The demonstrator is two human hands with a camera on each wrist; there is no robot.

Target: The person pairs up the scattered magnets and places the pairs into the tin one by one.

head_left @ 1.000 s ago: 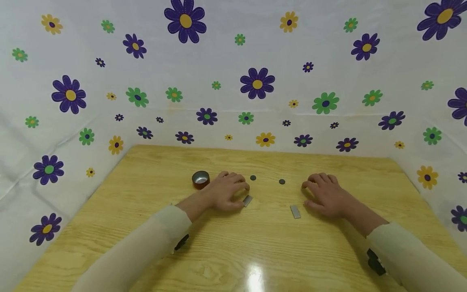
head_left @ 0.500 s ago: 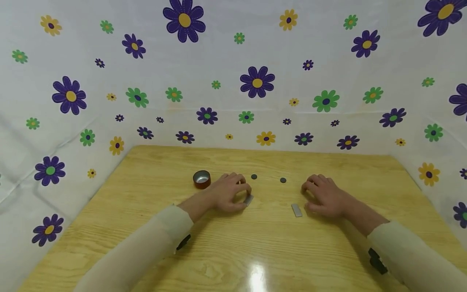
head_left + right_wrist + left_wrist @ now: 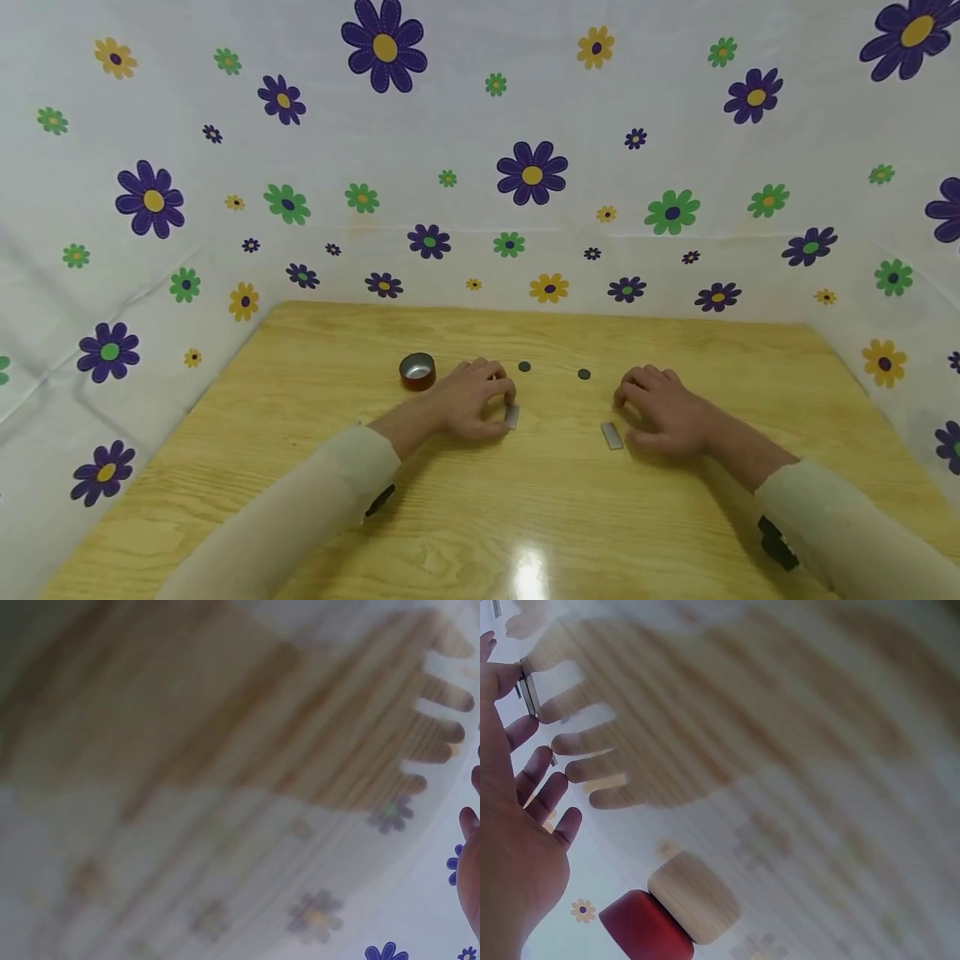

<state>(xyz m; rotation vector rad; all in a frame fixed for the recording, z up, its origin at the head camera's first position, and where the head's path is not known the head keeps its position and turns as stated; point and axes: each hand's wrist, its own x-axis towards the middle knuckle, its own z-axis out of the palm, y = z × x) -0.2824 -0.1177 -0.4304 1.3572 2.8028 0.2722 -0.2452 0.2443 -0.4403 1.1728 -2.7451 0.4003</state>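
My left hand (image 3: 475, 402) rests low over the table, pinching a small grey rectangular plate (image 3: 512, 417) by its two ends between thumb and index finger. The left wrist view shows this plate (image 3: 529, 694) edge-on between those fingertips, with the other fingers loosely bent. A second grey plate (image 3: 612, 435) lies flat just left of my right thumb. My right hand (image 3: 670, 414) touches the tabletop with relaxed, bent fingers and holds nothing visible. Only part of the right hand (image 3: 472, 862) appears at the edge of the right wrist view.
Two small dark discs (image 3: 524, 367) lie apart on the wooden table (image 3: 450, 517), beyond the hands. A small round bowl (image 3: 417, 382), reddish outside and silvery inside, stands beside my left wrist. A white flowered cloth (image 3: 465, 125) encloses the back and sides.
My left thumb and index finger have closed on the ends of the grey plate and turned it slightly. The right hand has barely moved; the whole head view has shifted a little.
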